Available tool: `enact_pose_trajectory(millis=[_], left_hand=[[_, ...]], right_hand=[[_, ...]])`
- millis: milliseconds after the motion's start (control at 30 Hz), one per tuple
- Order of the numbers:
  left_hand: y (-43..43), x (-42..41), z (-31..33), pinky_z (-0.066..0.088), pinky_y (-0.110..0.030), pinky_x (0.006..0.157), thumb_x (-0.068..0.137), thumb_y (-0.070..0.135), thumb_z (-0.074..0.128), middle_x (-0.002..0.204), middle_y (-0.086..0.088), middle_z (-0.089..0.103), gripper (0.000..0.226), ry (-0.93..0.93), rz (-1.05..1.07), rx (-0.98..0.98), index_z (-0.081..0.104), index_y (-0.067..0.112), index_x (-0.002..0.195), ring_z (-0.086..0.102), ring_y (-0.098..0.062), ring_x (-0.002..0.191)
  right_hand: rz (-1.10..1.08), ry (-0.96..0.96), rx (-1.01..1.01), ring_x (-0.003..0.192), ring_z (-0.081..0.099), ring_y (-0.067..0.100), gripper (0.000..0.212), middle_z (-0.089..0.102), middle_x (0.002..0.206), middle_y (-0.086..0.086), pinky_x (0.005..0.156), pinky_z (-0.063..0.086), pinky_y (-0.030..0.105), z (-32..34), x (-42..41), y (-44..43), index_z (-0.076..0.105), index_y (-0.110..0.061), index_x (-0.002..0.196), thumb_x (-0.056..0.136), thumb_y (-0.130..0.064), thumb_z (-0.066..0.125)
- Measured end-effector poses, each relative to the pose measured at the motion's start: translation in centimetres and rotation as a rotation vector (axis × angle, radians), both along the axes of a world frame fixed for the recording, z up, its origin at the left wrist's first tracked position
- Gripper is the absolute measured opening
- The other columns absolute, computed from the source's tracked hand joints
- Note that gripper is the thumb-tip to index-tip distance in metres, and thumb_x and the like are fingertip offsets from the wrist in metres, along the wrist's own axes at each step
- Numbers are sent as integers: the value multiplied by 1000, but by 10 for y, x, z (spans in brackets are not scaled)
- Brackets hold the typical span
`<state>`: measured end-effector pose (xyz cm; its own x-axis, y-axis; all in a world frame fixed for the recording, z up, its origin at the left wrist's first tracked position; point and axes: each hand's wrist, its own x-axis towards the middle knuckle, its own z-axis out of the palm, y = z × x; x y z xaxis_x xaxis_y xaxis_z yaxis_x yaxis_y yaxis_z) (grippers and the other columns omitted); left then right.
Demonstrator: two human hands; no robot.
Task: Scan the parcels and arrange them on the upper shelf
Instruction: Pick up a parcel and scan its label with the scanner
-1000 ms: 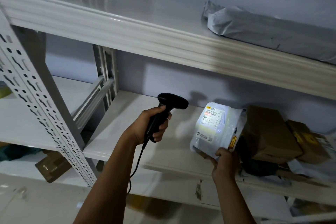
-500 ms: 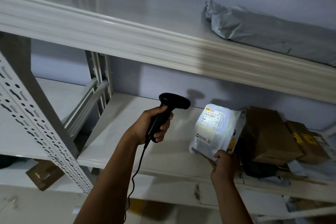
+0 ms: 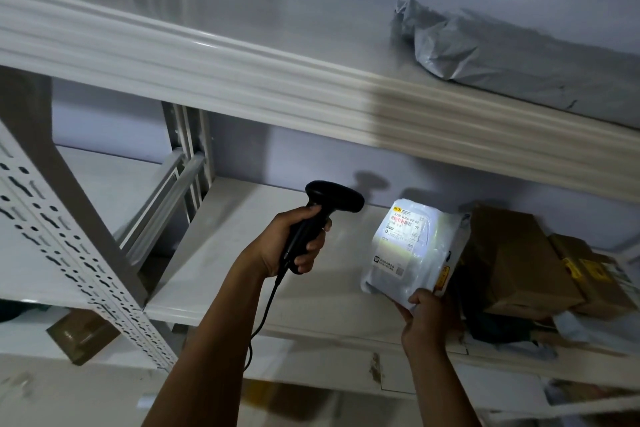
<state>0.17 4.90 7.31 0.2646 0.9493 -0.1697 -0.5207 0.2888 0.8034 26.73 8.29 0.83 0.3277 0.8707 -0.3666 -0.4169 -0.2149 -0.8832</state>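
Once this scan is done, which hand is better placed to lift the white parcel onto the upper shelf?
Right. The right hand grips the white parcel by its lower edge; the left hand holds the barcode scanner. Bare upper shelf lies beside the grey mailer bag.

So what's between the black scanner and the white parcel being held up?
Nothing solid: in the head view, only bare shelf shows between the scanner and the white parcel.

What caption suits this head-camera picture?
The left hand aims a black scanner at a lit white parcel gripped by the right hand.
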Motion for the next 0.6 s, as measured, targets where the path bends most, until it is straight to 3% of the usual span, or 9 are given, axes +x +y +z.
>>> enact_pose_trajectory(millis=[167, 367, 500, 600], left_hand=[[5, 5, -7, 32, -25, 45, 102, 42, 49, 64, -5, 44, 34, 157, 109, -35, 57, 9, 103, 36, -18, 41], [22, 18, -49, 45, -26, 50, 107, 30, 46, 79, -12, 57, 26, 359, 344, -350, 55, 7, 97, 55, -25, 55], [26, 23, -95, 47, -32, 69, 102, 21, 59, 84, -17, 58, 22, 709, 446, -303, 52, 13, 83, 61, -29, 77], [25, 26, -115, 43, -30, 67, 95, 14, 62, 93, -10, 61, 14, 969, 416, -363, 54, 9, 105, 60, -27, 83]], right_hand=[[13, 8, -33, 123, 53, 33, 79, 54, 137, 11, 102, 52, 53, 3, 1, -5, 46, -16, 150, 80, 20, 42], [126, 110, -78, 106, 61, 26, 68, 61, 131, 10, 87, 56, 45, 1, -2, -16, 57, -18, 136, 81, 18, 39], [246, 159, -105, 115, 61, 34, 61, 65, 128, 11, 77, 62, 48, -3, -1, -24, 63, -17, 129, 82, 15, 41], [327, 180, -145, 112, 63, 36, 50, 69, 122, 12, 80, 62, 53, -5, 0, -31, 67, -17, 119, 86, 11, 41]])
